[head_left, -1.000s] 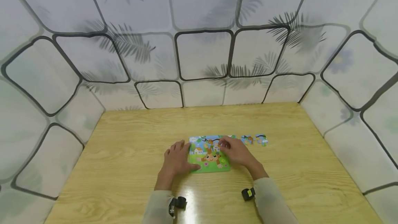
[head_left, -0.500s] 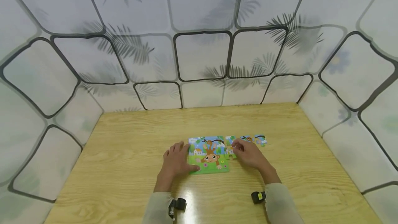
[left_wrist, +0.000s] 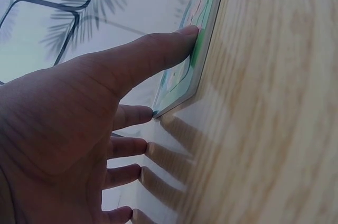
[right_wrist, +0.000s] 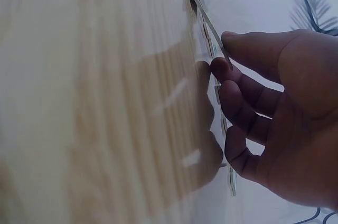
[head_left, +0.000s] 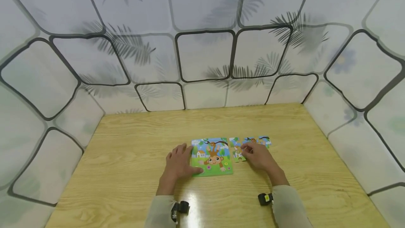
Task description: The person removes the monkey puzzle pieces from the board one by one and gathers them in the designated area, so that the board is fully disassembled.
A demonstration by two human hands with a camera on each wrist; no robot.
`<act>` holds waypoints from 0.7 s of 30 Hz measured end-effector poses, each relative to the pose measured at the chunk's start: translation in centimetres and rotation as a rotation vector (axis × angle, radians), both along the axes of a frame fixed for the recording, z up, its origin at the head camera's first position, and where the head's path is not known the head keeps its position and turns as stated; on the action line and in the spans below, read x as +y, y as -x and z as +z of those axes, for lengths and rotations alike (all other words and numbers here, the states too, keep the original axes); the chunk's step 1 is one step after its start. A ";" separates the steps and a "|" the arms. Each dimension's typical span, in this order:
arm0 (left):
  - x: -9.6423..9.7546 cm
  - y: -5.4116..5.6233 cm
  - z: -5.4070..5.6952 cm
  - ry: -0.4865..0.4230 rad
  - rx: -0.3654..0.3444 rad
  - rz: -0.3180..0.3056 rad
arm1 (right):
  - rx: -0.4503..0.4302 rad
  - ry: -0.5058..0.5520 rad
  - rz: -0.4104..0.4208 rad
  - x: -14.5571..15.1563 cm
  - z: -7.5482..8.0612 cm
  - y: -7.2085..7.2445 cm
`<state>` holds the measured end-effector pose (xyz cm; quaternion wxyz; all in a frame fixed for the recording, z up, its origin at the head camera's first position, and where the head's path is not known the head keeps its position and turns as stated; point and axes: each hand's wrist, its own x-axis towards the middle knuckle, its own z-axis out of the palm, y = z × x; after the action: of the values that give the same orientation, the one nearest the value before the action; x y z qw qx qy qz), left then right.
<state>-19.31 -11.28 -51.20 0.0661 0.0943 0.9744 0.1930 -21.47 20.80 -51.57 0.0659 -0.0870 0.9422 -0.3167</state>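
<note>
A jigsaw puzzle board (head_left: 211,154) with a monkey picture lies on the table. My left hand (head_left: 179,163) rests at its left side, thumb over the lower left corner and fingers spread along the edge. In the left wrist view the thumb tip touches the green margin of the board (left_wrist: 182,84). Just right of the board, my right hand (head_left: 257,156) pinches a puzzle piece (head_left: 238,155) between thumb and index finger. Edge-on, this puzzle piece (right_wrist: 215,36) appears as a thin tilted strip in the right wrist view, its other fingers curled below.
Loose puzzle pieces lie in a row behind the right hand, including a sky-blue piece (head_left: 233,140), a branch piece (head_left: 251,139) and a corner piece (head_left: 265,140). A pale patterned wall (head_left: 205,57) encloses the wooden table (head_left: 136,140) at the back and sides.
My right hand has moved right, off the board, with the puzzle piece in its pinch, uncovering the board's right part. The left hand stays at the board's left edge.
</note>
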 end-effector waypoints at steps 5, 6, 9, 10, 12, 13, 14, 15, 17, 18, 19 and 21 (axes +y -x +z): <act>0.0 0.0 0.0 0.003 0.007 -0.004 | 0.001 -0.010 -0.005 -0.3 0.1 0.0; -0.1 0.0 0.0 0.002 0.007 -0.003 | 0.009 -0.014 -0.005 -0.3 0.0 0.0; 0.0 0.0 -0.1 0.004 0.011 -0.003 | 0.045 0.003 0.011 -0.6 -0.1 0.0; 0.0 0.0 -0.1 0.004 0.012 -0.003 | 0.055 0.012 0.014 -0.8 -0.1 0.0; 0.0 0.0 -0.1 0.001 0.013 -0.002 | 0.065 0.034 0.027 -1.2 -0.2 0.2; 0.0 -0.1 -0.1 0.000 0.012 -0.001 | 0.065 0.046 0.030 -1.6 -0.2 0.2; 0.0 -0.1 -0.1 -0.002 0.011 0.000 | 0.068 0.051 0.036 -1.9 -0.2 0.3; 0.0 -0.1 -0.1 -0.002 0.011 0.000 | 0.064 0.055 0.037 -2.2 -0.3 0.3; 0.0 0.0 -0.2 -0.003 0.010 -0.001 | 0.060 0.054 0.048 -2.9 -0.5 0.5; 0.0 0.0 -0.2 -0.002 0.010 -0.001 | 0.059 0.053 0.053 -3.3 -0.6 0.6; 0.0 0.0 -0.3 -0.001 0.008 -0.001 | 0.056 0.050 0.060 -3.7 -0.6 0.6; 0.0 0.1 -0.3 0.002 0.005 -0.002 | 0.047 0.048 0.074 -4.4 -0.7 0.6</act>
<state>-19.40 -11.30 -51.52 0.0639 0.0957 0.9747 0.1915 -22.11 16.41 -52.23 0.0532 -0.1307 0.9318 -0.3343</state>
